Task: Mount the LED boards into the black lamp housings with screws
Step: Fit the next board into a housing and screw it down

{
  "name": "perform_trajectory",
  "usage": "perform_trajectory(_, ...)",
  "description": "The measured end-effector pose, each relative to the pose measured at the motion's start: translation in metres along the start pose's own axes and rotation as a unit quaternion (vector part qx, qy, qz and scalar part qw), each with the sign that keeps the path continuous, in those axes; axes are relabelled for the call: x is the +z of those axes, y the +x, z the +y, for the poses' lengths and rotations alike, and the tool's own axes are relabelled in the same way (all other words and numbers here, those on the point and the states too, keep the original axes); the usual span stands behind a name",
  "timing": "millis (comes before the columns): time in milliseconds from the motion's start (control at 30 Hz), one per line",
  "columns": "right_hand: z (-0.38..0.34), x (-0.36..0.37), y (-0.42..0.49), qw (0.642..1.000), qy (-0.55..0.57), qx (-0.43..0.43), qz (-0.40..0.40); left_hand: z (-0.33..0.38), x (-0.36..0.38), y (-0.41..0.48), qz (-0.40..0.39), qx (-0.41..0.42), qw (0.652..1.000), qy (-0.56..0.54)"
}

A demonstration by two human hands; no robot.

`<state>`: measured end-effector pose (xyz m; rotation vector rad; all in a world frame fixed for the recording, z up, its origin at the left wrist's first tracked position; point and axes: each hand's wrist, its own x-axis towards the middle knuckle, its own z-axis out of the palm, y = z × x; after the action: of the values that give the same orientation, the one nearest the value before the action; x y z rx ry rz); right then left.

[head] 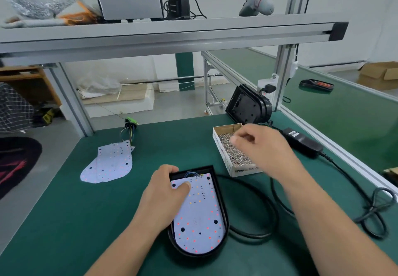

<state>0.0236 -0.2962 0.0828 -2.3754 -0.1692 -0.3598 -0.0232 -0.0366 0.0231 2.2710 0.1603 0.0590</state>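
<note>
- Left hand [165, 191] grips the black lamp housing [223, 209] at its corner, with the LED board [198, 221] lying inside under the thumb.
- Right hand [258, 144] has its fingers bunched, the screw box [243, 171] just beneath (blurred, so I cannot tell if it holds anything).

A factory assembly station: green-matted workbench [90, 200], aluminium-profile shelf frame [172, 36], conveyor belt [344, 107], box of screws [233, 152].

We see the housing [223, 209] at front centre of the desk [75, 221], with the LED board [198, 215] in it. Spare boards [112, 163] are stacked behind-left of it. The screw box [243, 170] is behind-right, with screws [234, 155] inside. A second housing [247, 105] stands tilted behind the box. The adapter [301, 144] is right of the box. A cable [249, 235] loops right of the near housing.
</note>
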Motion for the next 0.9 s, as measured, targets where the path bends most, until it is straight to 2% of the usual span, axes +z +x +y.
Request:
perform_trajectory(67,0.021,-0.022,0.002,0.995,-0.091,0.009,0.043,0.001,-0.003,-0.002,-0.004,-0.004,1.000,0.001)
perform_trajectory(100,0.033,-0.031,0.002,0.988,-0.146,0.024,0.038,0.002,-0.005,-0.003,-0.005,-0.003,1.000,0.006)
perform_trajectory(233,0.075,-0.054,-0.010,0.935,-0.327,0.103,-0.084,0.003,-0.014,-0.011,0.015,0.019,0.996,0.081)
perform_trajectory(300,0.086,-0.055,-0.018,0.922,-0.338,0.127,-0.140,0.003,-0.019,-0.011,0.033,0.029,0.989,0.138)
perform_trajectory(400,0.092,-0.049,-0.020,0.930,-0.301,0.128,-0.169,0.004,-0.026,-0.009,0.032,0.033,0.984,0.175)
perform_trajectory(500,0.096,-0.051,-0.015,0.956,-0.214,0.142,-0.143,0.002,-0.030,-0.007,0.035,0.030,0.983,0.181)
perform_trajectory(600,0.099,-0.056,-0.015,0.983,0.012,0.162,-0.089,0.005,-0.034,-0.005,0.080,0.033,0.980,0.180)
perform_trajectory(667,0.096,-0.056,-0.016,0.960,0.210,0.175,-0.059,0.014,-0.036,-0.005,0.127,0.081,0.977,0.150)
perform_trajectory(733,0.089,-0.052,-0.015,0.914,0.361,0.181,-0.051,0.028,-0.034,-0.005,0.138,0.147,0.975,0.095)
perform_trajectory(800,0.082,-0.046,-0.013,0.878,0.441,0.180,-0.051,0.048,-0.025,0.001,0.084,0.200,0.973,0.081)
perform_trajectory(900,0.077,-0.035,-0.009,0.857,0.483,0.175,-0.034,0.083,0.003,0.022,-0.008,0.279,0.942,0.186)
